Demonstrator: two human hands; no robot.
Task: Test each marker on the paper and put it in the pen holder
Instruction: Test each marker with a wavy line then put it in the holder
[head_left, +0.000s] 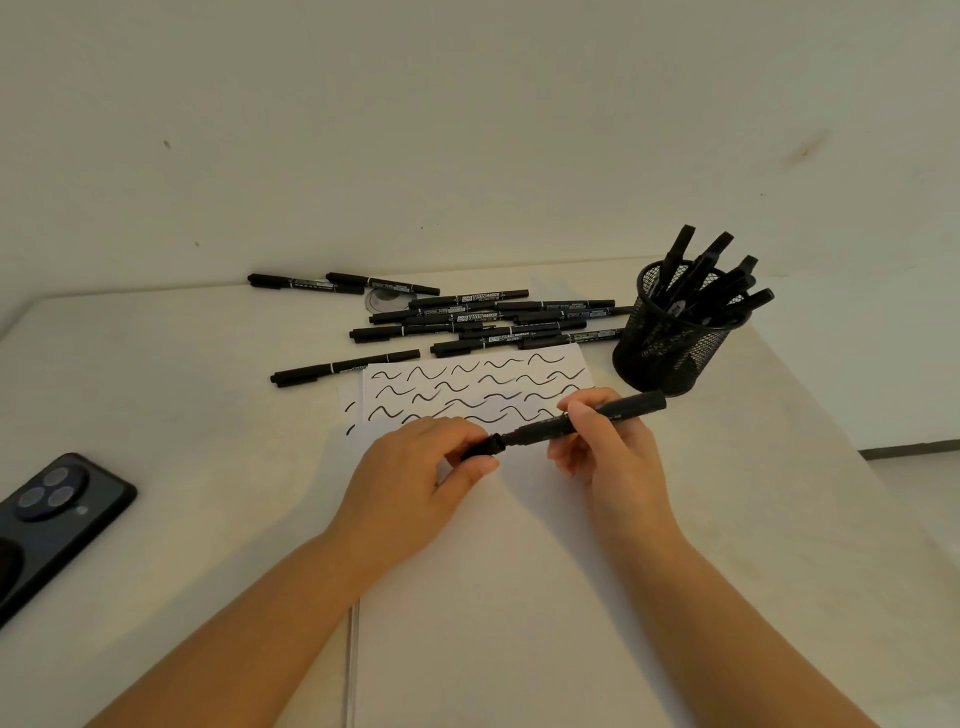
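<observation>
Several markers (711, 280) stand tilted in the mesh pen holder (670, 348).

"TWIN MARKER" reads on the barrels of several loose markers (470, 298); the smaller print there is too blurred to read.

Dim, warm, even light.
Soft shadows lie under both hands; wide-angle bending shows at the edges; focus is slightly soft.

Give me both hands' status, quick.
Left hand: pinching the small black marker cap.
Right hand: gripping the black plastic marker barrel over the white paper sheet.
</observation>
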